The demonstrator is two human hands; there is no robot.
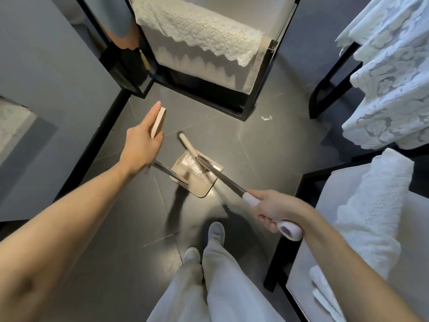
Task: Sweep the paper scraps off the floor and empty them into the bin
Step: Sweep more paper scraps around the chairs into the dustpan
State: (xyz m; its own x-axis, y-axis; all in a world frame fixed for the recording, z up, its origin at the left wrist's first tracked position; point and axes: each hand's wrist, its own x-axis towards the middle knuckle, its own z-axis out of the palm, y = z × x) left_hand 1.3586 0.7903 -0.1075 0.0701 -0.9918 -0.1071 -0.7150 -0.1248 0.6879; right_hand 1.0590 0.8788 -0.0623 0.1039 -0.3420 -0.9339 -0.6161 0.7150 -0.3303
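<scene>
My left hand (142, 138) grips the beige handle top of the long-handled dustpan (197, 175), which stands on the dark floor at centre. My right hand (274, 211) holds the white grip of the broom (222, 176). The broom's beige head (186, 145) lies at the pan's mouth. White paper scraps (189, 164) lie inside the pan. One more white scrap (266, 117) lies on the floor to the upper right, by a black frame leg. No bin is in view.
Black-framed seats with white lace covers (199, 33) stand ahead and on the right (390, 73). A grey wall panel (46, 73) runs along the left. My feet (204, 242) stand just behind the pan on the dark tiled floor (130, 228).
</scene>
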